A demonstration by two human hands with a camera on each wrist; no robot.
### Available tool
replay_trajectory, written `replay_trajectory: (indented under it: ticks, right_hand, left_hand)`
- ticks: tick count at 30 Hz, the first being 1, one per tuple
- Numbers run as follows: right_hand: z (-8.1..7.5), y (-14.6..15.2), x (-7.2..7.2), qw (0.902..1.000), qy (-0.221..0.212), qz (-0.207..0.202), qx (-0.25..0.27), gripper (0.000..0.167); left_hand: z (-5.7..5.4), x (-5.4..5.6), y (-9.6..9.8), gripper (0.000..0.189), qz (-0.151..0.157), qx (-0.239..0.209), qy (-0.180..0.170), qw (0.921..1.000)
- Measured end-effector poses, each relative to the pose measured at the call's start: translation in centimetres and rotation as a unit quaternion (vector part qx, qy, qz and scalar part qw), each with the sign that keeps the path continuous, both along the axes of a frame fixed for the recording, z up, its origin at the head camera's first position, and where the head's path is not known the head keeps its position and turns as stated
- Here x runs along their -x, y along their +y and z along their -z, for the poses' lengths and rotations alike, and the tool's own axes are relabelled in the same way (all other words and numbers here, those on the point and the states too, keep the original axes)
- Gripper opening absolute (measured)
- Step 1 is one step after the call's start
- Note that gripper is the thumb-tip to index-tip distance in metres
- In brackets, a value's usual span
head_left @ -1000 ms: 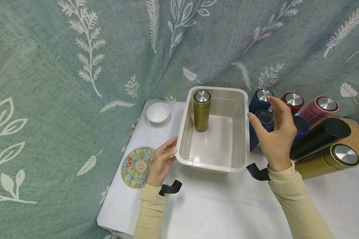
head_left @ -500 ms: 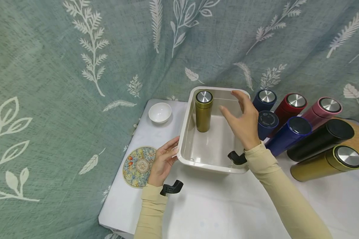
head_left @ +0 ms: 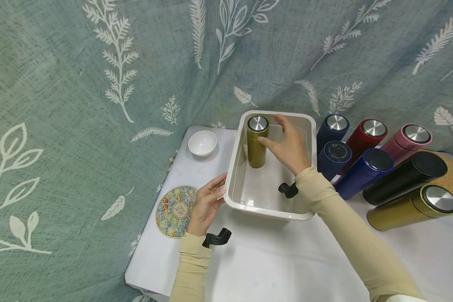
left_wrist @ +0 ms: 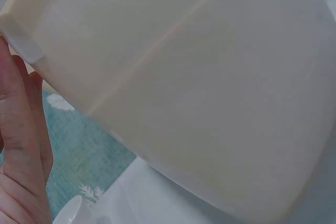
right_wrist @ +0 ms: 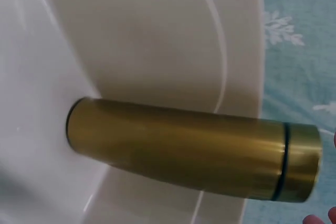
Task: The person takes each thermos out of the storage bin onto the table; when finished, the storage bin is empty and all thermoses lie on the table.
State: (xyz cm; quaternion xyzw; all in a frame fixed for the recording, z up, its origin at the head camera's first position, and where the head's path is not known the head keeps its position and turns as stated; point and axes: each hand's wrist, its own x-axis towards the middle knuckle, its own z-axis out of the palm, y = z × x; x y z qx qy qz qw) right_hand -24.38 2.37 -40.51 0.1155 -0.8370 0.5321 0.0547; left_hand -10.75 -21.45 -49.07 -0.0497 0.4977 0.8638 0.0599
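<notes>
A gold thermos flask (head_left: 257,142) with a silver-topped lid stands upright inside a beige plastic bin (head_left: 275,216), at its far left corner. My right hand (head_left: 290,149) reaches into the bin, thumb and fingers spread beside the flask's upper part. In the head view the thumb overlaps the flask's edge; in the right wrist view the flask (right_wrist: 184,150) shows a gap to the fingertips (right_wrist: 313,219). Against the bin's left side, just under the rim, rests my left hand (head_left: 204,205) with nearly straight fingers. The left wrist view shows the bin's outer wall (left_wrist: 199,93).
Right of the bin stand several flasks: two navy (head_left: 332,126), a red one (head_left: 366,136), a blue one (head_left: 366,172), a pink one (head_left: 404,140), a black one (head_left: 404,178) and another gold one (head_left: 407,209). A white bowl (head_left: 202,143) and a patterned round mat (head_left: 175,209) lie left.
My right hand has moved left from above the navy flasks, over the bin's right rim, to beside the gold flask in the bin. The left hand has stayed at the bin's side.
</notes>
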Motion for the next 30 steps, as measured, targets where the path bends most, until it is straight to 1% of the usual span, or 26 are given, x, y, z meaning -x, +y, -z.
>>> replay_trajectory:
  ticks: [5,8,12,16,19,26,30]
  right_hand:
    - [0.4,-0.5,1.1,0.9993,-0.012,-0.001,-0.036,0.080]
    - [0.6,-0.8,1.6,0.9990,-0.016,-0.001,-0.043,0.083]
    - [1.0,-1.2,2.4,0.9989,-0.036,-0.016,-0.026,0.086]
    - [1.5,-1.6,3.0,0.9965,-0.072,-0.036,0.022,0.083]
    - [2.0,-2.0,3.2,0.9934,-0.092,-0.048,0.047,0.080]
    - [2.9,-2.1,3.3,0.9922,-0.100,-0.043,0.061,0.078]
    - [3.0,-1.9,3.1,0.9925,-0.100,-0.040,0.056,0.078]
  left_hand:
    - [0.1,0.0,0.0,0.056,0.001,-0.001,0.001,1.0000]
    - [0.1,-0.1,0.0,0.056,0.002,0.000,0.000,1.0000]
    - [0.1,-0.1,0.0,0.056,0.002,0.003,0.000,1.0000]
    - [0.1,-0.1,0.0,0.056,0.002,0.006,-0.003,1.0000]
    - [0.0,-0.1,0.0,0.056,0.002,0.007,-0.003,1.0000]
    - [0.0,-0.1,0.0,0.055,0.003,0.005,-0.004,1.0000]
    - [0.0,-0.1,-0.1,0.055,-0.001,0.004,-0.005,1.0000]
